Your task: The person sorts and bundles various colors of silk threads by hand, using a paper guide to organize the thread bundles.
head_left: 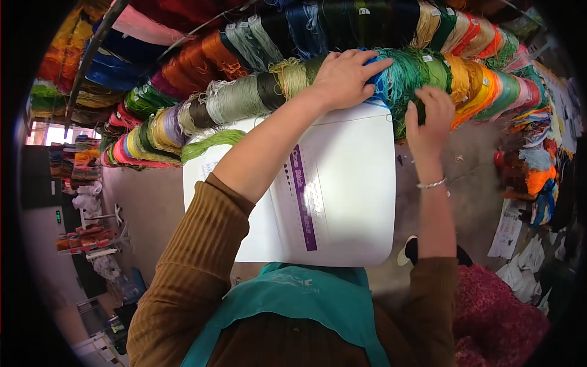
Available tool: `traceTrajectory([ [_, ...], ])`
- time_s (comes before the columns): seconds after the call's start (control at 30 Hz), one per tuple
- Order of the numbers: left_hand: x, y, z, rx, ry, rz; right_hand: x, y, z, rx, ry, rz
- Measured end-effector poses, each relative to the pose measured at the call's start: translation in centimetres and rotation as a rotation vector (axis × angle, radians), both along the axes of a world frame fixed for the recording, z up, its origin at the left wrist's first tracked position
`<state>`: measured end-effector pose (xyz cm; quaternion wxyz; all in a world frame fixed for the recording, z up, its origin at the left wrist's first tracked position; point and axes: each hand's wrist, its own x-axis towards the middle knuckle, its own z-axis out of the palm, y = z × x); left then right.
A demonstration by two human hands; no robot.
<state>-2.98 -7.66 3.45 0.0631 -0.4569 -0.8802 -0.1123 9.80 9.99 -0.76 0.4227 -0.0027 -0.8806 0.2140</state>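
Rows of coloured yarn skeins (244,95) hang on a rack in front of me. My left hand (344,78) lies flat on a blue skein (380,78), fingers spread, gripping nothing. My left forearm crosses a large white chart sheet (348,202) with a purple strip (302,196), which leans between my body and the skeins. My right hand (428,125) is beside it, its fingers curled into a green skein (408,82) with the thumb on the near side. A silver bracelet (431,183) circles my right wrist.
More skeins hang on upper rods (183,37) and on the right (538,165). Loose papers (520,244) lie on the floor at the right. A red fuzzy mass (495,312) sits by my right elbow. Shelves and stands with yarn (79,162) fill the far left.
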Motion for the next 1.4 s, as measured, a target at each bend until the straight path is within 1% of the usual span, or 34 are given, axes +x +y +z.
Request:
traceTrajectory([
  [0.03, 0.1, 0.0, 0.0, -0.003, 0.002, 0.0, 0.4, -0.7, -0.8, -0.121, 0.016, 0.002],
  [0.1, 0.1, -0.1, 0.1, -0.013, -0.008, 0.0, 0.6, -4.2, -1.0, -0.809, -0.158, 0.049],
  [0.13, 0.0, -0.1, 0.1, -0.018, -0.02, 0.0, -0.2, -4.9, -2.4, -0.872, -0.086, 0.073],
  [0.23, 0.0, -0.2, 0.2, -0.014, -0.048, -0.005, -1.9, -6.2, -2.3, -1.003, -0.142, -0.004],
  [0.27, -0.1, -0.2, 0.2, -0.01, -0.055, -0.009, -2.6, -6.4, -2.3, -0.927, -0.097, -0.037],
  [0.37, -0.1, -0.2, 0.0, -0.008, -0.056, -0.002, -3.5, -6.6, -1.9, -0.859, -0.12, -0.098],
  [0.47, 0.0, -0.2, -0.1, 0.002, -0.047, -0.004, -4.2, -6.8, -1.8, -0.854, -0.083, -0.152],
  [0.57, 0.1, -0.2, 0.1, -0.019, -0.047, 0.007, -4.4, -6.8, -2.1, -0.87, -0.016, -0.139],
  [0.67, 0.2, -0.2, 0.3, -0.023, -0.048, 0.008, -3.8, -6.4, -2.2, -1.008, 0.023, -0.047],
  [0.77, 0.3, -0.2, 0.3, -0.022, -0.053, 0.012, -3.4, -5.9, -2.5, -1.21, 0.075, 0.106],
  [0.87, 0.3, -0.2, 0.3, -0.013, -0.033, 0.014, -2.8, -5.8, -1.9, -1.373, 0.005, 0.161],
  [0.97, 0.3, -0.3, 0.4, -0.015, -0.044, 0.017, -2.2, -5.9, -0.6, -1.599, 0.041, 0.33],
  [1.07, 0.3, -0.3, 0.2, -0.022, -0.033, 0.021, -2.1, -5.4, -1.0, -1.621, 0.006, 0.412],
  [1.27, 0.3, -0.2, 0.1, -0.02, -0.03, 0.022, -1.7, -5.1, -1.5, -1.595, -0.064, 0.379],
  [1.4, 0.2, -0.2, 0.1, -0.011, -0.027, 0.016, -2.0, -5.2, -1.6, -1.471, -0.106, 0.27],
])
